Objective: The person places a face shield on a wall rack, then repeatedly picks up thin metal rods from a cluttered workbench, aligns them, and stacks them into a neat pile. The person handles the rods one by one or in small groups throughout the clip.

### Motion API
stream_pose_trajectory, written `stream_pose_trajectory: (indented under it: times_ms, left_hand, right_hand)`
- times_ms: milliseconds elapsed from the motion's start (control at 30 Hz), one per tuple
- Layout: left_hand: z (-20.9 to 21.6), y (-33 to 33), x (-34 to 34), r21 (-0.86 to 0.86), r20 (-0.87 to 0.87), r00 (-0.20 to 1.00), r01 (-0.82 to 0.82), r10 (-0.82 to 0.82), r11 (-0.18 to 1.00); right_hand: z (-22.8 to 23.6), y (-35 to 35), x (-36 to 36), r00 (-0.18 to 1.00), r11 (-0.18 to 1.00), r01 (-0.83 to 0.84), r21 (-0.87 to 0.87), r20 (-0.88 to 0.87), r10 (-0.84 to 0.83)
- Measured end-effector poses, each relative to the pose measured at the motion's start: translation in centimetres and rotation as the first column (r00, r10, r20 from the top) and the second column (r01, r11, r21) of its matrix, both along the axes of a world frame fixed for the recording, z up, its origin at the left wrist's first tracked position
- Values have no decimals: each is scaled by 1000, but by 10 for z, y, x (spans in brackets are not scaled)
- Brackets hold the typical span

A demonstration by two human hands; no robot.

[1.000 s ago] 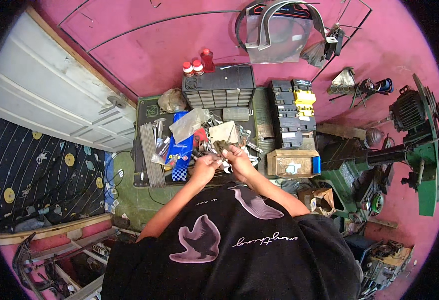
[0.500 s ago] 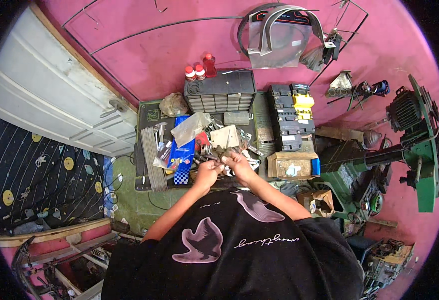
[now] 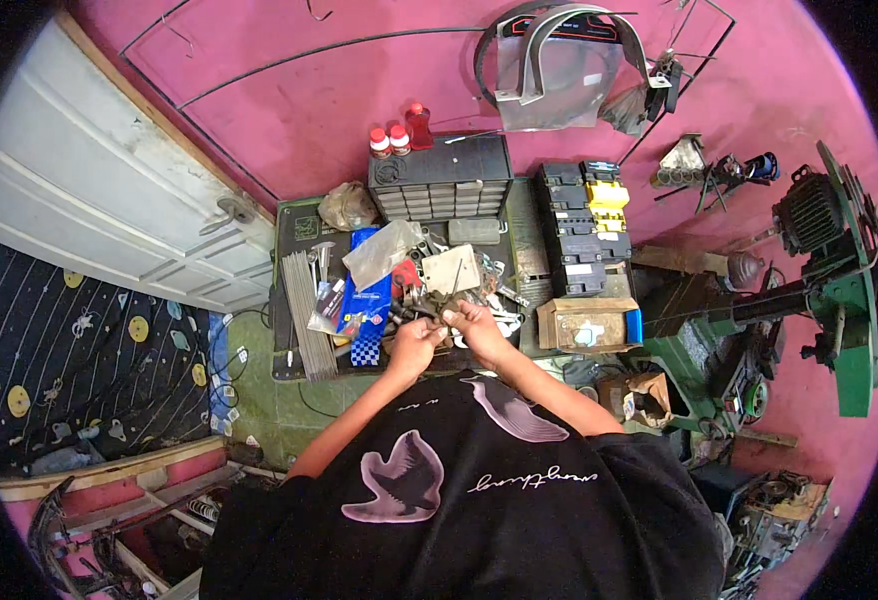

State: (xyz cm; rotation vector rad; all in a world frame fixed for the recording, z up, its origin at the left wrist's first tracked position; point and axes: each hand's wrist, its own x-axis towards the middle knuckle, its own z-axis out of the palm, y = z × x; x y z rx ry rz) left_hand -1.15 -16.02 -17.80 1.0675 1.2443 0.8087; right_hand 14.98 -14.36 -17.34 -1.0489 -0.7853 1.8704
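Close together over the front of the cluttered workbench are my left hand (image 3: 417, 345) and my right hand (image 3: 481, 335). Fingers of both are pinched around a small dark metal part (image 3: 443, 308), too small to name, with a thin rod-like piece rising from it. Beneath and behind them lies a heap of loose tools and metal parts (image 3: 489, 290). A pale flat card-like piece (image 3: 449, 268) rests on the heap. Left of my hands are a blue package (image 3: 369, 305), a clear plastic bag (image 3: 384, 255) and a bundle of thin grey rods (image 3: 306, 315).
A dark drawer cabinet (image 3: 441, 180) stands at the bench's back, with red bottles (image 3: 419, 127) on top. To the right are stacked dark batteries (image 3: 571, 235) and an open cardboard box (image 3: 589, 327). A green machine (image 3: 849, 330) stands far right; a white door (image 3: 109, 180) is left.
The view has shifted very slightly. Both hands stay in nearly the same place, still pinching the dark metal part; my right fingers have moved a little.
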Motion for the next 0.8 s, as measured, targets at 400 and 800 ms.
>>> stream_pose_trajectory:
  times_ms: [400,800]
  left_hand:
    - [-14,0,-9,114,-172,974,166,-145,980]
    - [31,25,-32,472,-364,925,83,109,878]
  right_hand:
    - [-3,5,4,997,971,13,239,69,-30]
    - [4,8,9,641,744,-426,514,752,-153]
